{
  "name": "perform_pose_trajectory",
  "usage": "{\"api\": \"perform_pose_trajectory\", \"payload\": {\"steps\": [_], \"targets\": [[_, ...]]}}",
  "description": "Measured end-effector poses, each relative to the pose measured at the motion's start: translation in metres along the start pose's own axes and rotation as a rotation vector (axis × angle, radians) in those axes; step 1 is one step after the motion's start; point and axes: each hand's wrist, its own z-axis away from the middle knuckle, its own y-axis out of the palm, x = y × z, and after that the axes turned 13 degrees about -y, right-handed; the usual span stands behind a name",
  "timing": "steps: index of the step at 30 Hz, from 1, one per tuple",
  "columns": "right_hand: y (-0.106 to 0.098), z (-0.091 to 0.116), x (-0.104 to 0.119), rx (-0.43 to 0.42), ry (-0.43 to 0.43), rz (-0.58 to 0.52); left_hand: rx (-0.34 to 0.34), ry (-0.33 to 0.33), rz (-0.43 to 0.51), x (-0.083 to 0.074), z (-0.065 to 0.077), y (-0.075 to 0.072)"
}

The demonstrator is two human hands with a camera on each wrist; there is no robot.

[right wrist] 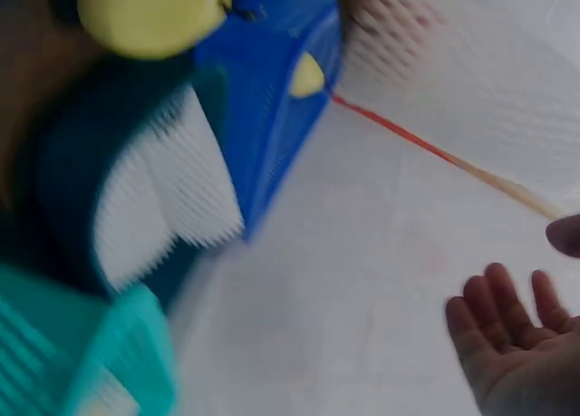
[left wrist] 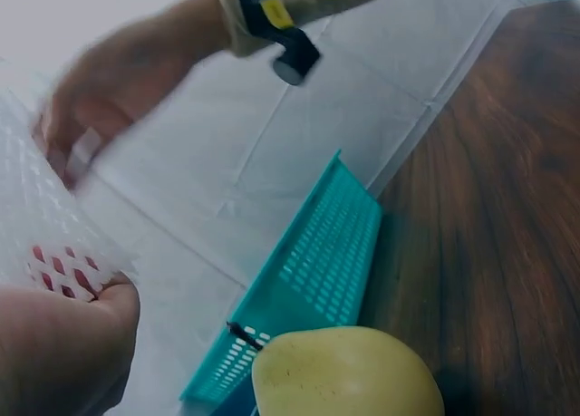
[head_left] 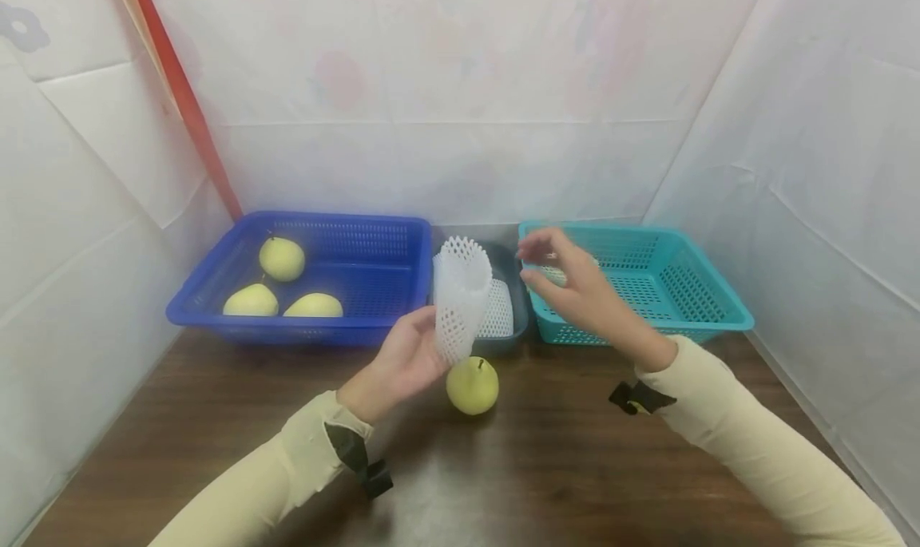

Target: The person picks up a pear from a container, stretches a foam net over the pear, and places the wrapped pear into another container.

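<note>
My left hand (head_left: 406, 355) holds a white foam fruit net (head_left: 460, 291) by its lower part, with the thumb showing against the mesh in the left wrist view. The net stands upright, its top end spread open. Just below it, a yellow-green pear (head_left: 472, 386) sits on the table, stem up. Off to the right, my right hand (head_left: 575, 279) is raised with nothing in it, its fingers loosely bent and apart. It overlaps the near left side of the teal basket (head_left: 719, 323) in the head view, partly hiding a white-netted item (head_left: 553, 274) inside.
A blue basket (head_left: 194, 315) at the back left holds three bare pears, one of them a pear (head_left: 282, 259) near its back. Between the baskets stands a dark bin (head_left: 521, 323) with more foam nets (head_left: 497, 311). White sheeting (head_left: 460, 164) encloses the back and sides.
</note>
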Motion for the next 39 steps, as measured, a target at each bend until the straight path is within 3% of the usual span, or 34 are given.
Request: {"api": "perform_pose_trajectory", "payload": {"steps": [2,5,9,12,18,23,31,39], "targets": [[0.012,0.006,-0.006,0.017,0.213,-0.120,0.037,-0.003,-0.006,0.000,0.000,0.002],[0.033,0.014,-0.012,0.076,0.454,-0.397,0.078,-0.013,-0.045,0.003,0.000,0.006],[0.056,0.023,-0.018,0.110,0.624,-0.831,0.105,-0.023,-0.102,0.007,-0.003,0.009],[0.063,0.025,-0.020,0.099,0.670,-1.007,0.107,-0.023,-0.129,0.010,-0.005,0.009],[0.066,0.024,-0.021,0.015,0.711,-1.111,0.042,0.011,-0.190,0.009,-0.006,0.006],[0.067,0.023,-0.022,-0.108,0.790,-1.151,0.018,0.030,-0.224,0.007,-0.006,0.003],[0.071,0.025,-0.024,-0.310,0.844,-1.411,-0.003,0.025,-0.212,0.008,-0.008,-0.006],[0.080,0.038,-0.030,-0.305,0.886,-1.417,-0.100,0.020,-0.124,0.012,-0.006,-0.017]]}}
